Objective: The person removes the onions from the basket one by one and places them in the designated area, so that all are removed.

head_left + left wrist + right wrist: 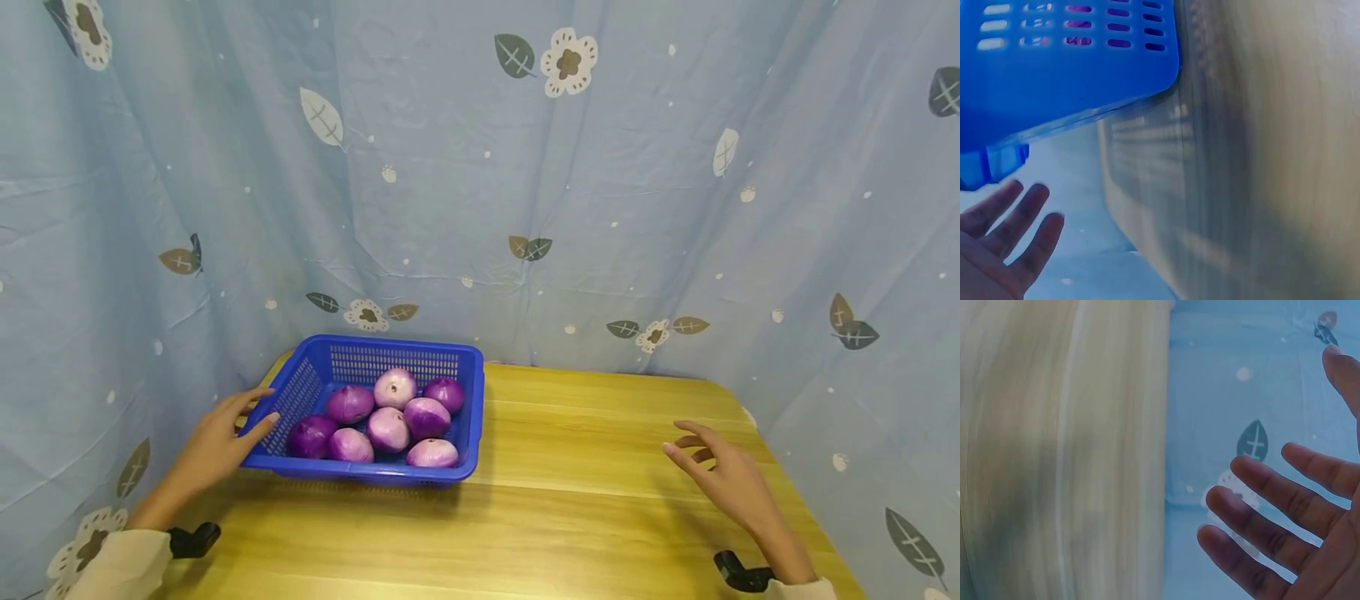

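Note:
A blue plastic basket (352, 472) with slotted walls stands on the left part of the table and holds several purple onions (388, 429), some paler than others. My left hand (217, 442) is at the basket's left rim, its thumb and fingers loosely spread there. In the left wrist view the fingers (1035, 247) hang relaxed just beyond the rim; contact by the thumb cannot be told. Over the right side of the table hovers my right hand (727, 479), holding nothing. Its fingers (1260, 534) are spread and slightly bent in the right wrist view.
The yellow wood-grain table (585, 500) runs back to a light blue curtain (450, 192) with leaf and flower prints, which hangs behind it and at both sides. Black wrist bands (738, 573) show at both sleeves.

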Demonstrator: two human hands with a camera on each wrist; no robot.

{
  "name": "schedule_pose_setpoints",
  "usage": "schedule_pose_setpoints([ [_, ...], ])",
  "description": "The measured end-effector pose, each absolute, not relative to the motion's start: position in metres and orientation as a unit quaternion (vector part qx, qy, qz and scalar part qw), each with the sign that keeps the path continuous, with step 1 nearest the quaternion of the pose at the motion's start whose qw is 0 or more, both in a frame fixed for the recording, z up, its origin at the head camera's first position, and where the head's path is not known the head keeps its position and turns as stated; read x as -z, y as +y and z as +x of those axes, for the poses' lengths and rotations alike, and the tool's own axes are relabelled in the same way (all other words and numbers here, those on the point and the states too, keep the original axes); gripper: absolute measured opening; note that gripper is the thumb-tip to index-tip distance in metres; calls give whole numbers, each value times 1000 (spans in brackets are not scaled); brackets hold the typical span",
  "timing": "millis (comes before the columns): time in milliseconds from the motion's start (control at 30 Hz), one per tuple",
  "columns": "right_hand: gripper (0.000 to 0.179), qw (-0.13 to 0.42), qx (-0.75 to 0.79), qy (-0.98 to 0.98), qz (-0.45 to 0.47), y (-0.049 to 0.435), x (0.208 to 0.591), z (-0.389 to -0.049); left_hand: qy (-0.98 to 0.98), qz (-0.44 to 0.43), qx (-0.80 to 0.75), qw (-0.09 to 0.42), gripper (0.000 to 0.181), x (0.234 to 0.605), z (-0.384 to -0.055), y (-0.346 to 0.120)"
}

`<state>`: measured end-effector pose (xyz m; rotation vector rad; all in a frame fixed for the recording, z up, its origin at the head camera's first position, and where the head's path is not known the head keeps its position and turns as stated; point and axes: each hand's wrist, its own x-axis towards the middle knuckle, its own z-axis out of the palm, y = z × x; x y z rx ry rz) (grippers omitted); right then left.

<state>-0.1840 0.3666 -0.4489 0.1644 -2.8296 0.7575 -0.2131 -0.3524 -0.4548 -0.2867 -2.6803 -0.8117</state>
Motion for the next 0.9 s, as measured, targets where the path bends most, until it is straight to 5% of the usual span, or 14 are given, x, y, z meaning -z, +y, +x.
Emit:
schedule_pose_setpoints([
  [200,57,98,-287,-950,76,348,453,-193,-922,-77,366,98,56,457,-215,-358],
  [600,52,77,-321,-937,112,321,472,-213,-887,-79,452,54,55,473,-218,-373],
  [900,48,60,-350,-924,143,303,476,-225,-761,-102,639,-54,54,489,-220,-387],
])
